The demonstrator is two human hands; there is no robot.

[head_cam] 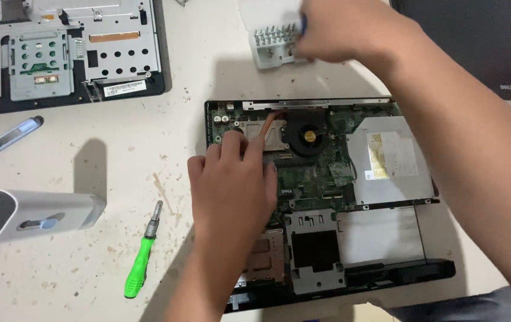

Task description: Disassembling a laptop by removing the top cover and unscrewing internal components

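Observation:
An opened laptop base (386, 268) lies in front of me with its green circuit board (312, 179), round black fan (308, 136) and silver optical drive (389, 161) exposed. My left hand (231, 185) rests flat on the left part of the board, fingers near the copper heat pipe (265, 127). My right hand (342, 30) is reaching over to a white holder of screwdriver bits (270, 45) behind the laptop, fingers closed around something blue; the hand is blurred.
A green-handled screwdriver (140, 256) lies left of the laptop. A grey oblong case (29, 216) and a pale blue pen-shaped tool (8, 138) sit at the left. A removed laptop cover panel (64, 53) lies at the top left. A dark laptop lid (476, 42) is at the top right.

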